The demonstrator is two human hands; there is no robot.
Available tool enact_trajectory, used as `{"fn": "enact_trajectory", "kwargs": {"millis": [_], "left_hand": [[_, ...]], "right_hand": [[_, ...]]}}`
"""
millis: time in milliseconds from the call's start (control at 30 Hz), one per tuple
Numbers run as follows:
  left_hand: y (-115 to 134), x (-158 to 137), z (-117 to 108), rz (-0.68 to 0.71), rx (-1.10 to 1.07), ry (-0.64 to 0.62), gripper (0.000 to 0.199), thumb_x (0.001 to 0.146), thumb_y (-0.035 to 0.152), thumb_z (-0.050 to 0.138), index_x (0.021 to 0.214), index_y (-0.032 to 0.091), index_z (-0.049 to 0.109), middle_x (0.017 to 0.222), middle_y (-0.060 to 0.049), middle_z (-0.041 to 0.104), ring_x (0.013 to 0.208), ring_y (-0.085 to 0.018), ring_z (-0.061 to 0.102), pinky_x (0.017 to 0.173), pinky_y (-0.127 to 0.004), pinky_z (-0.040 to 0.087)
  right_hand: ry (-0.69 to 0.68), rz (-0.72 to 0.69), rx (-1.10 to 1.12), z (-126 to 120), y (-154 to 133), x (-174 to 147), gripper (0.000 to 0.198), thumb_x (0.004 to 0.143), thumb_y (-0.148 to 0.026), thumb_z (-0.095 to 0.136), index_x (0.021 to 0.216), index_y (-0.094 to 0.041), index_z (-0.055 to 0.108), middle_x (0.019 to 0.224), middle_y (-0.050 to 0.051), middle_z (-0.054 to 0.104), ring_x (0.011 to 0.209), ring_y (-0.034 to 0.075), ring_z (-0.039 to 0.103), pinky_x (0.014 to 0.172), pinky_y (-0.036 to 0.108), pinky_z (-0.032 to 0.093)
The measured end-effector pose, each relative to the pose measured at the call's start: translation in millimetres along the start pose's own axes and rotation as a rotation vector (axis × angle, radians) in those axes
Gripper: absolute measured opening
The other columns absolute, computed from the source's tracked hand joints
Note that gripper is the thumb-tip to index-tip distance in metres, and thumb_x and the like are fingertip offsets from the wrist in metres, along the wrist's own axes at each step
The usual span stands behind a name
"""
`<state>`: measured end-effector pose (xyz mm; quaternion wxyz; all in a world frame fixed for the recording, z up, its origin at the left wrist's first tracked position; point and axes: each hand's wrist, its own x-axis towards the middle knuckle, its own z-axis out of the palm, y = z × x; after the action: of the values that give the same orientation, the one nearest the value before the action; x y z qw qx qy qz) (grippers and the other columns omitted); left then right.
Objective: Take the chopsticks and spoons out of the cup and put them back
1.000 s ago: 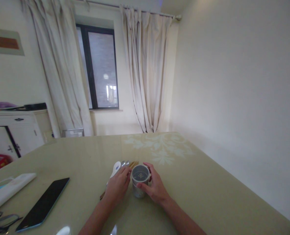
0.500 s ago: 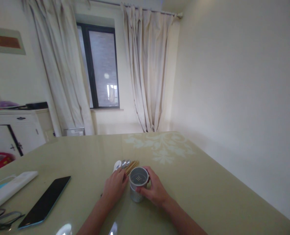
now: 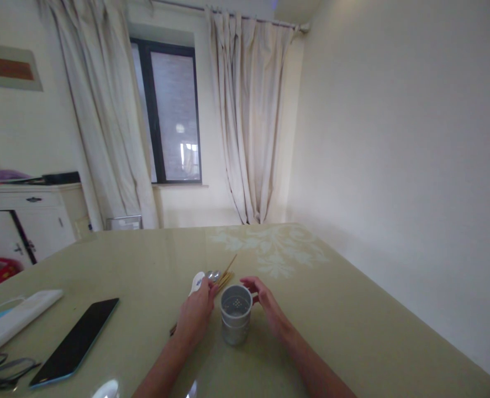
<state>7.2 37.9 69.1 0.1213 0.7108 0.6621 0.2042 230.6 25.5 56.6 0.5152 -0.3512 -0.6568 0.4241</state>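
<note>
A grey cylindrical holder point(image 3: 235, 326) with small holes in its bottom stands upright on the table in front of me. Just left of it, my left hand point(image 3: 197, 309) is closed on a wooden chopstick point(image 3: 230, 263), whose tip angles up above the others. More chopsticks point(image 3: 225, 280) lie in a bundle under and beyond these fingers, their dark ends showing below the wrist. A white spoon point(image 3: 196, 282) and two metal spoons point(image 3: 212, 275) rest beside the bundle, partly covered by the hand. To the holder's right, my right hand point(image 3: 261, 296) hovers with fingers apart, holding nothing.
On the left of the glossy green table point(image 3: 352, 331) lie a black phone point(image 3: 77, 340), a long white object point(image 3: 21, 320) and dark-framed glasses point(image 3: 6, 370). A white shiny thing point(image 3: 106, 389) shows at the bottom edge. A wall runs along the right side.
My right hand has let go of the holder and drawn back to the right. My left hand has taken a chopstick, whose tip now rises above the bundle.
</note>
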Motion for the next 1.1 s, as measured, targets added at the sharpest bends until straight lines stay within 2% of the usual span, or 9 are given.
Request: {"fn": "enact_trajectory", "kwargs": {"millis": [100, 200, 400, 467, 533, 667, 833, 1000, 1100], "left_hand": [[2, 2, 2, -0.011, -0.110, 0.055, 0.034, 0.110, 0.038, 0.024, 0.119, 0.023, 0.054, 0.101, -0.008, 0.078, 0.090, -0.026, 0.076, 0.073, -0.032, 0.050], [0, 4, 5, 0.103, -0.254, 0.201, 0.037, 0.109, 0.037, 0.025, 0.121, 0.022, 0.057, 0.114, -0.011, 0.076, 0.104, -0.026, 0.074, 0.088, -0.038, 0.055], [-2, 1, 6, 0.436, -0.322, 0.379, 0.037, 0.108, 0.041, 0.036, 0.120, 0.025, 0.066, 0.118, -0.008, 0.076, 0.113, -0.024, 0.069, 0.106, -0.043, 0.052], [-4, 1, 5, 0.420, -0.342, 0.415, 0.038, 0.108, 0.041, 0.037, 0.128, 0.023, 0.063, 0.120, -0.009, 0.075, 0.112, -0.023, 0.070, 0.104, -0.042, 0.053], [-9, 4, 6, 0.337, -0.333, 0.440, 0.039, 0.108, 0.040, 0.037, 0.134, 0.021, 0.059, 0.119, -0.010, 0.075, 0.110, -0.023, 0.071, 0.100, -0.041, 0.055], [-23, 11, 12, 0.236, -0.088, 0.335, 0.031, 0.105, 0.031, 0.038, 0.111, 0.021, 0.067, 0.109, -0.009, 0.076, 0.103, -0.025, 0.071, 0.094, -0.042, 0.055], [-27, 9, 15, 0.200, 0.210, 0.147, 0.022, 0.100, 0.027, 0.048, 0.100, 0.023, 0.070, 0.109, -0.008, 0.074, 0.107, -0.025, 0.068, 0.094, -0.038, 0.052], [-20, 4, 10, 0.189, 0.255, 0.066, 0.025, 0.102, 0.024, 0.045, 0.103, 0.021, 0.069, 0.113, -0.009, 0.073, 0.111, -0.025, 0.067, 0.096, -0.037, 0.049], [-18, 2, 9, 0.168, 0.268, 0.050, 0.026, 0.102, 0.025, 0.043, 0.104, 0.021, 0.069, 0.113, -0.009, 0.074, 0.113, -0.026, 0.066, 0.096, -0.038, 0.048]], "right_hand": [[0.139, 0.063, -0.015, 2, 9, 8, 0.078, 0.092, -0.088, 0.036, 0.112, -0.023, 0.075, 0.102, 0.011, 0.074, 0.096, 0.028, 0.068, 0.078, 0.039, 0.053], [0.224, 0.066, -0.052, 5, 4, 23, 0.068, 0.093, -0.081, 0.047, 0.105, -0.020, 0.076, 0.094, 0.010, 0.075, 0.087, 0.026, 0.067, 0.075, 0.037, 0.052], [0.111, -0.060, -0.054, 21, -43, 66, 0.045, 0.091, -0.062, 0.065, 0.105, -0.020, 0.074, 0.099, 0.008, 0.077, 0.089, 0.023, 0.069, 0.075, 0.034, 0.053], [0.104, -0.130, -0.029, 25, -64, 78, 0.037, 0.093, -0.056, 0.064, 0.092, -0.020, 0.072, 0.089, 0.006, 0.075, 0.082, 0.021, 0.068, 0.073, 0.032, 0.053], [0.203, -0.213, 0.009, 21, -86, 86, 0.035, 0.095, -0.054, 0.064, 0.087, -0.020, 0.069, 0.083, 0.004, 0.073, 0.078, 0.019, 0.067, 0.071, 0.030, 0.053], [0.393, -0.342, 0.054, -3, -125, 88, 0.029, 0.094, -0.049, 0.069, 0.090, -0.020, 0.068, 0.081, 0.002, 0.070, 0.074, 0.016, 0.066, 0.072, 0.028, 0.056], [0.156, -0.228, -0.081, -23, -137, 78, 0.028, 0.091, -0.046, 0.074, 0.085, -0.019, 0.069, 0.074, 0.001, 0.070, 0.068, 0.015, 0.067, 0.068, 0.027, 0.056], [-0.050, -0.048, -0.176, -11, -116, 80, 0.033, 0.084, -0.049, 0.079, 0.083, -0.020, 0.064, 0.071, 0.002, 0.075, 0.061, 0.017, 0.072, 0.061, 0.027, 0.056], [-0.123, 0.027, -0.268, 0, -104, 83, 0.030, 0.093, -0.047, 0.068, 0.081, -0.019, 0.065, 0.072, 0.003, 0.077, 0.058, 0.017, 0.073, 0.056, 0.024, 0.053]]}}
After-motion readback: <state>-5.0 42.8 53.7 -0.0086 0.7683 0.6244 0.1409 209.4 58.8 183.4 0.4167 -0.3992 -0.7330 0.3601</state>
